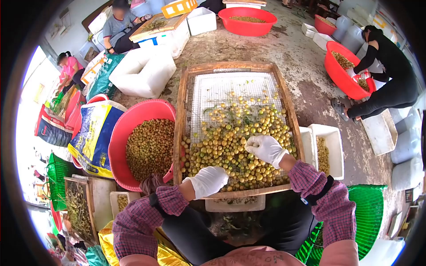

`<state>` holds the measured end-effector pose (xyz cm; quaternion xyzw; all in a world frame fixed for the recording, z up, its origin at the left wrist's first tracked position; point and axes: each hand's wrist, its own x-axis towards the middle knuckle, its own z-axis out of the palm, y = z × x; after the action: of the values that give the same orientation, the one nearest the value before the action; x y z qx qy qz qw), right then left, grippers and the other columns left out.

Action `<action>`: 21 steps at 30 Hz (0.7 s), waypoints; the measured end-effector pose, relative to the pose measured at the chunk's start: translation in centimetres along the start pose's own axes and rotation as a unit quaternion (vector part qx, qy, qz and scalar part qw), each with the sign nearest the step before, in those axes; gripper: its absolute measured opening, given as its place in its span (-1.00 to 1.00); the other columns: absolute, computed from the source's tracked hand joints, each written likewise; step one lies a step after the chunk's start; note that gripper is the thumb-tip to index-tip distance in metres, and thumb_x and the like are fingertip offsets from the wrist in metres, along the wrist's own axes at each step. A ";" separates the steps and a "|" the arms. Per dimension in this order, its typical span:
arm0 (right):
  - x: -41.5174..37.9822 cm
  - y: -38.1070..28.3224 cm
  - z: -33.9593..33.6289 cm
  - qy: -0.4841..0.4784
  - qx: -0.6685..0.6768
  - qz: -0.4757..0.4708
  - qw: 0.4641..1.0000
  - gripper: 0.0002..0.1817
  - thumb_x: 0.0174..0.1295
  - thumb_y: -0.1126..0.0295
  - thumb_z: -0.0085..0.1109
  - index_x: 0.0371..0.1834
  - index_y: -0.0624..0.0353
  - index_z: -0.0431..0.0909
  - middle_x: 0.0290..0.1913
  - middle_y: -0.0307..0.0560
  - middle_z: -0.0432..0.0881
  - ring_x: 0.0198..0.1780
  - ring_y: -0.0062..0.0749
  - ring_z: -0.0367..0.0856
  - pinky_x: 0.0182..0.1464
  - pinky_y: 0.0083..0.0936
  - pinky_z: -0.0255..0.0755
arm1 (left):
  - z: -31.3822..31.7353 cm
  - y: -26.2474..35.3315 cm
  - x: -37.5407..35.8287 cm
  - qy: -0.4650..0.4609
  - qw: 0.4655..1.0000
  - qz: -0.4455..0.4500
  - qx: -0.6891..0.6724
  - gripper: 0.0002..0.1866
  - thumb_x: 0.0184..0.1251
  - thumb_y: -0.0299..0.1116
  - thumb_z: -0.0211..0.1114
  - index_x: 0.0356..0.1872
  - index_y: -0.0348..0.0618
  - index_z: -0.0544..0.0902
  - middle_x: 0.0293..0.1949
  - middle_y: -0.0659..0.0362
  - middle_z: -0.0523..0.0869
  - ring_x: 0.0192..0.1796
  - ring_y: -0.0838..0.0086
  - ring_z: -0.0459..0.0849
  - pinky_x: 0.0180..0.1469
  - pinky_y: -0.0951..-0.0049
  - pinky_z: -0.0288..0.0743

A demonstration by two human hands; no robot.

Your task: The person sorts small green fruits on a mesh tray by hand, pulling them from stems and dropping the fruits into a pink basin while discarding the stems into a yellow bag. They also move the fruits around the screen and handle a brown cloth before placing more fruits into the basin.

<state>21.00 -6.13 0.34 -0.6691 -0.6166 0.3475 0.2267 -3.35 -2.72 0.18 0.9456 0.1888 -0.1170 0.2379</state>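
Note:
A wood-framed wire mesh screen (181, 115) lies in front of me, with many small round yellow-green fruits (239, 155) spread over its near half. Some stems and leaves are mixed in. My left hand (207, 182), in a white glove, is over the near left part of the fruits, its fingers curled in. Above the right part of the pile is my right hand (266, 150), also white-gloved, its thumb and fingers pinched together. Whatever either hand may hold is hidden.
A red tub (116, 146) of smaller-looking fruits stands left of the screen. White foam boxes (339, 150) flank the right side; green baskets (368, 217) sit near my right elbow. Several people work around the room, one bending over a red tub (333, 73) at right.

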 end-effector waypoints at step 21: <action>-0.3 -2.8 3.7 -0.140 -0.312 -0.069 0.937 -0.71 0.15 0.14 0.18 -0.30 0.13 0.65 -0.42 0.03 0.68 -0.29 -0.03 0.68 -0.24 -0.20 0.51 | -1.6 -3.0 2.5 0.132 0.989 -0.030 -0.058 -0.80 0.23 -0.39 0.17 -0.17 -0.06 0.71 -0.28 0.06 0.71 -0.24 0.19 0.69 -0.12 0.30 0.56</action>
<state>16.39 -6.46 0.00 -0.6069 -0.7638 0.2119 -0.0585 -2.11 1.29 -0.44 0.9311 0.2534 0.0132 0.2620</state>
